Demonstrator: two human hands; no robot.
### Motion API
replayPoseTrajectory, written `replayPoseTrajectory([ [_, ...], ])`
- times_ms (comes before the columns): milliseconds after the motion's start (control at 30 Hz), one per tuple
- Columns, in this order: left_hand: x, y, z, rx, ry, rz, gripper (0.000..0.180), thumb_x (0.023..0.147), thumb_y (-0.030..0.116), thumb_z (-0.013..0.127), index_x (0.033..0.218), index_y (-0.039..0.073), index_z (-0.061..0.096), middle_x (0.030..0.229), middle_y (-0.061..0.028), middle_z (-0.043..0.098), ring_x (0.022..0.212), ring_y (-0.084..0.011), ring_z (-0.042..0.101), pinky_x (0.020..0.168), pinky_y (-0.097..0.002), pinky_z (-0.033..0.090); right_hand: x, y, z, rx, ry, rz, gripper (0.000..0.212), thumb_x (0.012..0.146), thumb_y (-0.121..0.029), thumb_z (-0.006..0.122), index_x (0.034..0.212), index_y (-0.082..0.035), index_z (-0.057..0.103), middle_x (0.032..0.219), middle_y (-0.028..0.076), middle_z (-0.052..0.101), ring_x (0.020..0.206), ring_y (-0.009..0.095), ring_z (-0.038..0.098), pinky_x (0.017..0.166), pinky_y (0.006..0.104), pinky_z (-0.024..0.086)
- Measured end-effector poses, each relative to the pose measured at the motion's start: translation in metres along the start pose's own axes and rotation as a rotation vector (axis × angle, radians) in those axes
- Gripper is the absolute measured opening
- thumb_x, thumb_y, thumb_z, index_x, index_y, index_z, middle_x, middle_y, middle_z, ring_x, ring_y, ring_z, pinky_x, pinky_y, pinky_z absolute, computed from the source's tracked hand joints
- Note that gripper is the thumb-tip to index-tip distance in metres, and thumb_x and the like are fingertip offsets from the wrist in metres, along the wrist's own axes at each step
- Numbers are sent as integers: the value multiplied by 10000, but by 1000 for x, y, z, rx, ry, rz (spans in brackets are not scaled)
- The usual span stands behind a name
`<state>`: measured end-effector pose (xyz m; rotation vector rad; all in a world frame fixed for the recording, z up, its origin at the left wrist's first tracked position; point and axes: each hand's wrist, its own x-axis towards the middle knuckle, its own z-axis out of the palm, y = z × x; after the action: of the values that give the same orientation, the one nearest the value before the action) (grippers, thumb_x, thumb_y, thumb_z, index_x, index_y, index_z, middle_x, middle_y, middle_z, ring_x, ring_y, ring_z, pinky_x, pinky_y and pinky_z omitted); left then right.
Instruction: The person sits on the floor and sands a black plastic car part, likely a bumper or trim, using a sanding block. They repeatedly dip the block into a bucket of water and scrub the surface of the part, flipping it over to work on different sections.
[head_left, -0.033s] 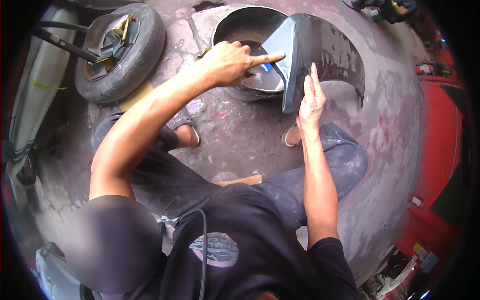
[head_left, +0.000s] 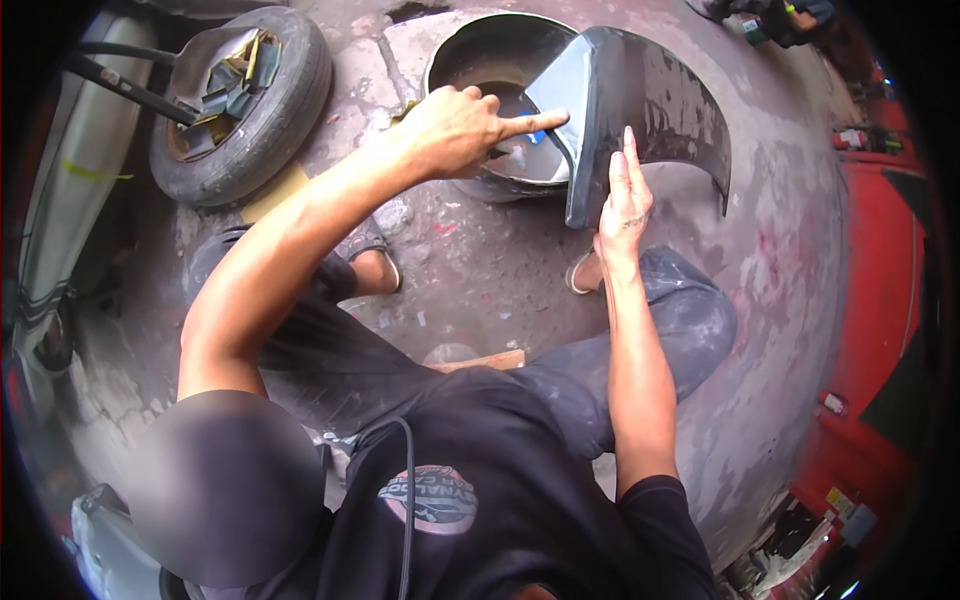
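Note:
A curved dark car body panel, wet-looking and with a pale grey triangular end, leans over a round basin. My left hand reaches across from the left. Its index finger is stretched out with the tip on the pale end, while the other fingers are curled and hold nothing. On the panel's near edge my right hand holds it, long fingers straight along its surface; the thumb is hidden. Murky liquid and a small blue piece show in the basin.
At the upper left lies a tyre with folded sheets in its middle. My sandalled feet rest on the stained concrete floor. Red bodywork stands at the right, and another person's foot shows at the top right.

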<state>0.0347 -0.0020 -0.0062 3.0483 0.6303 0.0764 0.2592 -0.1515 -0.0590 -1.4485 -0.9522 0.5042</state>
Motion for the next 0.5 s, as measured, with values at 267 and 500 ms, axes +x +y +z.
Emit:
replayPoseTrajectory([
  [267,5,-7,11,-73,92,-159,913,984,319,741,1696,537,213,957,-146,682,911,-331,723,738,-452,606,-4,-18,-2,-50,-39,78,476,1148,-252,566,1570,-30,562,781,-106,395,656,30,274,568,235,246],
  [500,-8,15,26,-278,128,-202,990,935,290,791,1727,428,213,910,-178,684,825,-374,724,766,-486,603,2,-21,-4,86,-71,93,483,1144,-264,584,1559,-19,571,796,-118,418,625,26,222,537,236,181],
])
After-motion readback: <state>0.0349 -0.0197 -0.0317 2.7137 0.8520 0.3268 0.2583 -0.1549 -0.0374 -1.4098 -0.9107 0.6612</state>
